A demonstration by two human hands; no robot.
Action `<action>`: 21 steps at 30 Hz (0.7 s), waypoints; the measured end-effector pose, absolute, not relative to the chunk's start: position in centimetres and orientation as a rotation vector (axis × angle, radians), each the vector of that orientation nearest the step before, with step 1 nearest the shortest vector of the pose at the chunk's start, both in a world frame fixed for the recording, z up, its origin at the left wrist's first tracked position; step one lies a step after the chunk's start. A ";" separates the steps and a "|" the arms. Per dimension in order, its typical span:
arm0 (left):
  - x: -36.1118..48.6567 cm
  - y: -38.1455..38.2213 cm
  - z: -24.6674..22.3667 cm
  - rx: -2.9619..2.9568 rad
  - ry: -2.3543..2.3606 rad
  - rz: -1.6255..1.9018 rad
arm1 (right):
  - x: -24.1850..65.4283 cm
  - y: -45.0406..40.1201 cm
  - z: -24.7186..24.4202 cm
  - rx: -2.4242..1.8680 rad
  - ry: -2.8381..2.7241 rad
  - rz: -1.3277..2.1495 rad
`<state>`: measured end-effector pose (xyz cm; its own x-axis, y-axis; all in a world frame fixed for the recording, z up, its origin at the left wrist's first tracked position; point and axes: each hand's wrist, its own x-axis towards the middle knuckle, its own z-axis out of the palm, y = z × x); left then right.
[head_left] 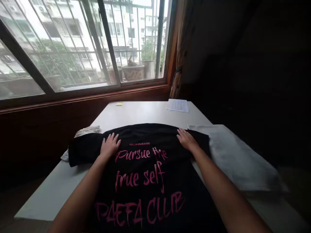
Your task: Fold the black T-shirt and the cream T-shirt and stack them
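Observation:
A black T-shirt (145, 132) with pink lettering lies spread out on the white table (141, 113), its shoulders toward the window and its lower part running off the bottom of the view. My left hand (110, 144) rests flat on the shirt near the left shoulder, fingers stretched out. On the other side, my right hand (186, 139) lies near the right shoulder, its fingers extended over the cloth. The left sleeve (84, 147) reaches out to the side, and the shorter-looking right sleeve (201, 139) shows beyond my right hand.
Light patterned cloth (88, 130) shows behind the left sleeve. A pale grey cloth (238, 155) covers the table's right side. Printed papers (178, 105) and a yellow notepad (119, 104) lie at the far edge. Beyond stands a barred window (82, 45) with a tied curtain (177, 77).

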<state>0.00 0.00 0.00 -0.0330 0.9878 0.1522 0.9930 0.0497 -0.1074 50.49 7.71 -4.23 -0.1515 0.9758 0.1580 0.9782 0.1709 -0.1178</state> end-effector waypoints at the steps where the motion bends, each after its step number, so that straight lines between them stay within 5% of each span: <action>1: -0.7 -0.4 0.7 -2.032 -2.100 -0.070 | 50.5 7.7 -4.2 -1.903 -2.242 -0.020; 7: -7.6 -3.5 5.7 -1.642 -2.114 -0.302 | 50.5 7.7 -3.9 -1.895 -2.231 -0.018; 13: -15.8 -5.3 8.7 -1.223 -2.691 -0.377 | 50.3 7.6 -3.5 -1.900 -2.216 0.004; 17: -16.6 -6.1 9.6 -1.162 -2.992 -0.905 | 50.2 7.5 -3.4 -1.904 -2.203 0.008; 21: -15.1 -6.9 10.4 -0.894 -2.808 -1.721 | 50.3 7.5 -3.4 -1.909 -2.196 0.012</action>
<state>-15.14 -6.85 10.44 -0.8287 0.5583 0.0395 0.2886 0.3658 0.8848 50.29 7.54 -3.40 -0.1239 0.9780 0.1680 0.9760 0.1507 -0.1573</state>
